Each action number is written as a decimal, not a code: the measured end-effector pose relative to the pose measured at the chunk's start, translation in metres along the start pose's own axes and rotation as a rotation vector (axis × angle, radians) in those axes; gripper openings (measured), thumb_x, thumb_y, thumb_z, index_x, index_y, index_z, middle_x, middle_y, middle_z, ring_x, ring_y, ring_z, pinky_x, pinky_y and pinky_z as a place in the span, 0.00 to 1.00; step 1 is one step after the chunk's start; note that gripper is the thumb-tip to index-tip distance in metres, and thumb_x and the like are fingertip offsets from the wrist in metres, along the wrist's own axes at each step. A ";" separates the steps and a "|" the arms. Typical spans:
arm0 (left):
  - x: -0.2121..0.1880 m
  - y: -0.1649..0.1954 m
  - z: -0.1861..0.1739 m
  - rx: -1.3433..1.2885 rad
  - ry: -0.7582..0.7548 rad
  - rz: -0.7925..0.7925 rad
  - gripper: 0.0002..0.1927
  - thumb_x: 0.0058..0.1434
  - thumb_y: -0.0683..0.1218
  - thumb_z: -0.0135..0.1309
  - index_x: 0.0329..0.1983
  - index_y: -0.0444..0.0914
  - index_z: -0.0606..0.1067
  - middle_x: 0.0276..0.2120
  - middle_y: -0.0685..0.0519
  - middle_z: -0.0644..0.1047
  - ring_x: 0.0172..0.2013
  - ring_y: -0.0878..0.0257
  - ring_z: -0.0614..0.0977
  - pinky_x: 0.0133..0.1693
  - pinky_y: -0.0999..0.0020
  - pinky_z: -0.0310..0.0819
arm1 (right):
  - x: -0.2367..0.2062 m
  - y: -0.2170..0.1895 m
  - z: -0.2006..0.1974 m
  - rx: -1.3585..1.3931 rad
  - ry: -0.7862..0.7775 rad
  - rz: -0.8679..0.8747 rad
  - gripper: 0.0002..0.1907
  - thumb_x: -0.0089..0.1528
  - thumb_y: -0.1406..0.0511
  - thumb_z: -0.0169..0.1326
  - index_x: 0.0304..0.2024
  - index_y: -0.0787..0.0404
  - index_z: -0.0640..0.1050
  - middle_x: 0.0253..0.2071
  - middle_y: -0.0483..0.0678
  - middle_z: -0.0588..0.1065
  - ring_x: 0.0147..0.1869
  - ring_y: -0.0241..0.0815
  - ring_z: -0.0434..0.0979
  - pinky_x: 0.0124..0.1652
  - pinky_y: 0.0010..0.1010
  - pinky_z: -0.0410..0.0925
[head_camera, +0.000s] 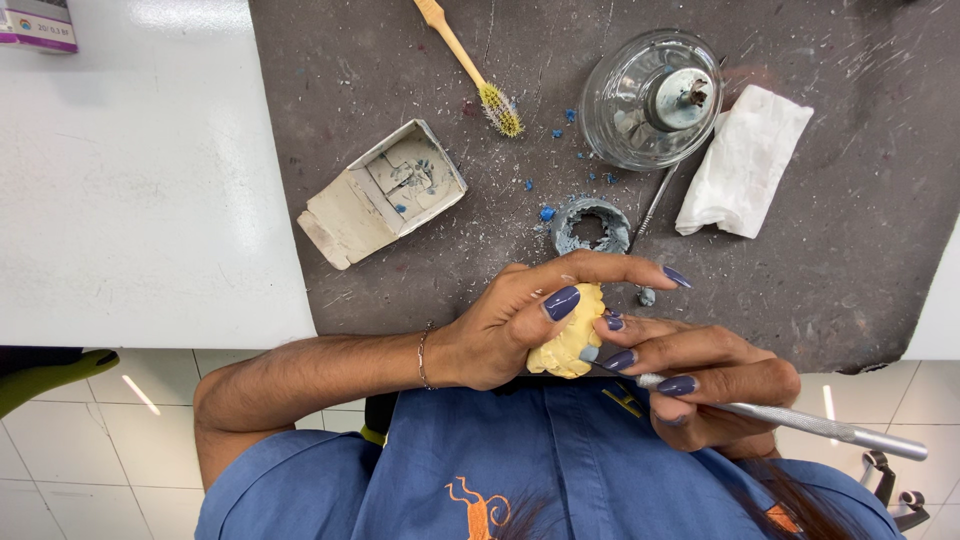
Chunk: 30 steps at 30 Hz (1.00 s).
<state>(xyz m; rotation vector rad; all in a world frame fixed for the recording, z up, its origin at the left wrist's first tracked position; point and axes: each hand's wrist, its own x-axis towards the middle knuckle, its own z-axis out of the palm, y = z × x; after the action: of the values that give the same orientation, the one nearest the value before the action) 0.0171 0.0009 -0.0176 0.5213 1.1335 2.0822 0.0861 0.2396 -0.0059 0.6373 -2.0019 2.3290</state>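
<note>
Your left hand (520, 320) is closed around a pale yellow plaster cast (568, 345), thumb across its top and fingers stretched over it, held just above your lap at the near edge of the worktop (150, 200). Your right hand (700, 385) grips a slim metal tool (800, 420) like a pen; its handle runs off to the right and its tip meets the cast on the near right side.

Beyond your hands, the white worktop takes up the left, and a dark grey mat (800, 250) dusted with white and blue crumbs covers the middle and right. On the mat, far right of centre, a round glass burner (652, 98) with a metal cap stands beside a folded white tissue (745, 162), which lies just right of it. Left of centre sits an open, stained white cardboard box (385, 192), tilted, with grey smears and blue flecks inside. At the far edge lies a wooden toothbrush (470, 65) with yellow bristles pointing near and right. Just beyond your left fingers rests a small grey-blue ring (591, 225), and a thin metal probe (655, 205) leans between the ring and the burner. Small blue bits (547, 213) lie scattered near the ring.
</note>
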 end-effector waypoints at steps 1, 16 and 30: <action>0.000 -0.001 0.000 -0.002 0.001 0.003 0.42 0.77 0.74 0.31 0.70 0.34 0.67 0.68 0.44 0.72 0.63 0.58 0.80 0.65 0.64 0.79 | 0.001 0.000 0.000 -0.003 -0.018 -0.008 0.17 0.65 0.70 0.59 0.47 0.59 0.62 0.47 0.59 0.76 0.62 0.67 0.79 0.60 0.54 0.79; 0.000 0.006 -0.001 0.000 0.016 -0.021 0.37 0.79 0.68 0.30 0.70 0.34 0.67 0.67 0.45 0.73 0.57 0.62 0.80 0.60 0.68 0.78 | -0.004 0.005 0.009 0.092 0.121 0.092 0.16 0.67 0.64 0.58 0.48 0.58 0.64 0.46 0.56 0.79 0.59 0.60 0.82 0.57 0.49 0.81; 0.001 0.001 0.001 -0.065 0.038 -0.030 0.34 0.79 0.64 0.30 0.69 0.34 0.67 0.66 0.45 0.72 0.49 0.65 0.80 0.53 0.71 0.79 | -0.004 0.003 0.014 0.041 0.156 0.148 0.17 0.67 0.64 0.58 0.48 0.55 0.62 0.46 0.53 0.78 0.59 0.57 0.82 0.55 0.43 0.82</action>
<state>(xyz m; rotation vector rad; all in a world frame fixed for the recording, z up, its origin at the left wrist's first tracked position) 0.0170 0.0016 -0.0162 0.4327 1.0842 2.1033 0.0930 0.2267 -0.0083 0.3063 -2.0011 2.4202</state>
